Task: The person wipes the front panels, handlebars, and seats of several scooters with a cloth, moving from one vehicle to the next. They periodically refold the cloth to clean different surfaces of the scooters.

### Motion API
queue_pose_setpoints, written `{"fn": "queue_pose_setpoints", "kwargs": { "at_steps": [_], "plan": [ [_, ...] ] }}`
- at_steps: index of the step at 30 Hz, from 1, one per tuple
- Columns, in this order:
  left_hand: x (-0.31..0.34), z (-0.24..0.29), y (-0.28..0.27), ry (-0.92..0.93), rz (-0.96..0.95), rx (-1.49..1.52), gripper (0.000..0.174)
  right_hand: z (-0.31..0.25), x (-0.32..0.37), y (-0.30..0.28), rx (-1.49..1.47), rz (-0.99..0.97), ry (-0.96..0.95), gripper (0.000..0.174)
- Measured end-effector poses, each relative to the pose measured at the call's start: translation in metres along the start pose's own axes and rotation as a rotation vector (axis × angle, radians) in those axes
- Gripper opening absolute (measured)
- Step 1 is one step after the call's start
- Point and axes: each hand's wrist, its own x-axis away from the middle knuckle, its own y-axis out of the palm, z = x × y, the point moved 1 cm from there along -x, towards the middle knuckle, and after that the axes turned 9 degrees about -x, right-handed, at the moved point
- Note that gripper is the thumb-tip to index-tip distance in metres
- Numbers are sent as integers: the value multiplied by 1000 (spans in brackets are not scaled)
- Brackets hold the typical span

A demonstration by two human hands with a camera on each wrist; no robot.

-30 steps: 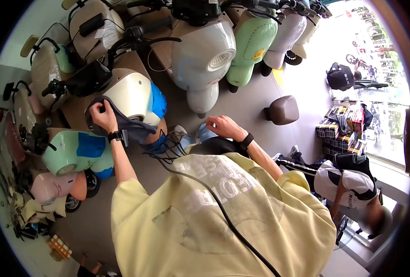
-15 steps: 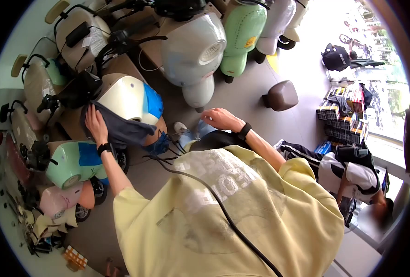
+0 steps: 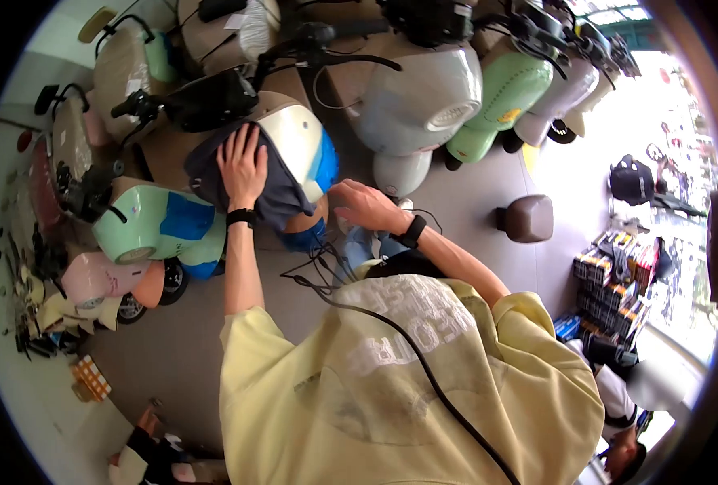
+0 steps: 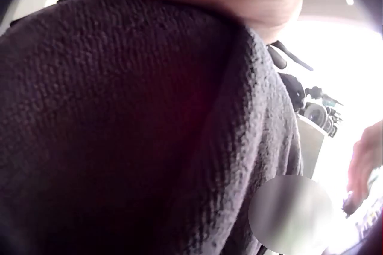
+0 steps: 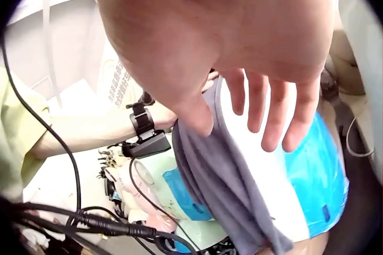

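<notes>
My left hand [image 3: 244,168] lies with its fingers extended on a dark grey cloth [image 3: 284,190], which is draped over the front of a cream scooter [image 3: 288,129]. In the left wrist view the cloth's ribbed, towel-like weave [image 4: 131,99] fills most of the picture below the heel of the hand. My right hand [image 3: 372,207] hangs loosely bent, holding nothing, just beside the blue film [image 3: 324,166] on the scooter's nose. From the right wrist, its fingers [image 5: 276,114] overlap the white panel and the blue film, while folds of cloth run down the panel's left side.
A mint scooter [image 3: 145,226] with blue film stands to the left, a grey one [image 3: 419,101] to the right. Black cables [image 3: 318,279] dangle before my body. On the floor at right are a brown seat-like object [image 3: 528,218] and stacked boxes [image 3: 613,283]. Other people show at the edges.
My left hand has gone from gripping the cloth with curled fingers to lying flat on it, farther over the panel. My right hand is nearer the blue film. The head view has shifted.
</notes>
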Motion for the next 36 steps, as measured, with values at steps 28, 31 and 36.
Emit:
{"fn": "queue_pose_setpoints", "kwargs": {
  "at_steps": [28,31,36],
  "plan": [
    [-24,-5,-1,-139,69,-13,43,87,-76,80,-260,143,416,21],
    [-25,-7,4,-129,82,-34,41,68,-75,31,-378,206,518,18],
    [-21,-7,-3,-97,83,-20,39,-30,-94,-26,-131,570,-34,25]
  ]
}}
